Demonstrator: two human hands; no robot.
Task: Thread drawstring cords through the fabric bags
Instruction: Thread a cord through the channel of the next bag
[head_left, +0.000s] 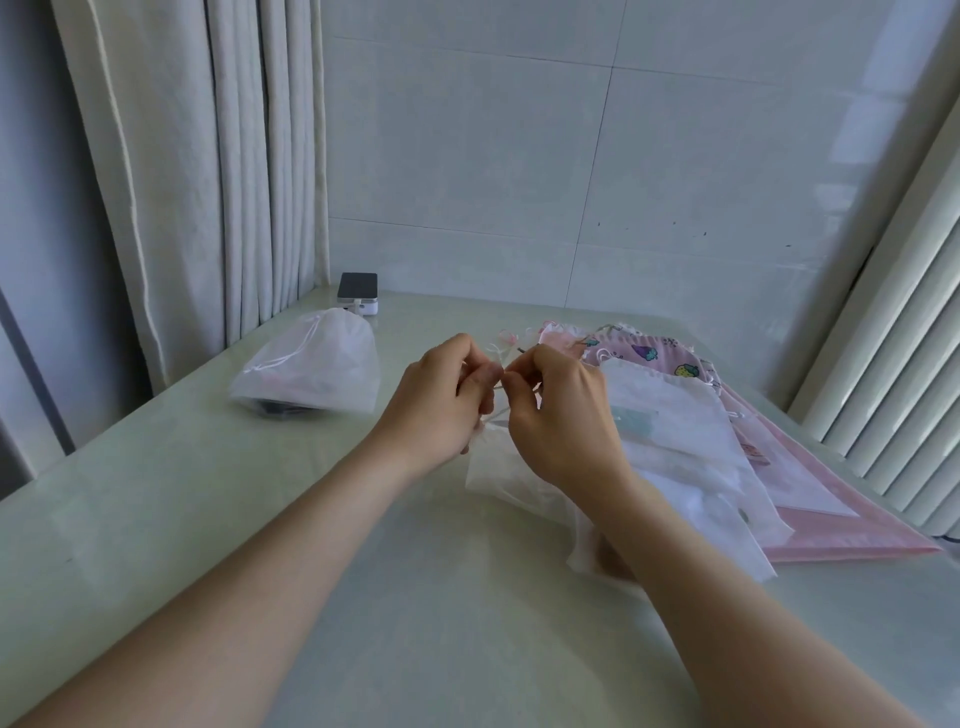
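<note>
Left hand (441, 395) and right hand (558, 410) meet fingertip to fingertip, curled, both pinching a thin cord (496, 354) over a white bag (488, 467). Filled bag (311, 364) lies at 10 o'clock on the tabletop (208, 519), bag pile (753, 431) at 3 o'clock.

One left hand (441, 400), one right hand (558, 415), one cord (497, 354), one stuffed white bag (311, 369), one small device (357, 292), one bag pile (727, 415).

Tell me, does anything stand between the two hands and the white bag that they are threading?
Nothing visible does. The left hand and the right hand pinch the white cord at the mouth of the white bag; the other bags lie to its right.
</note>
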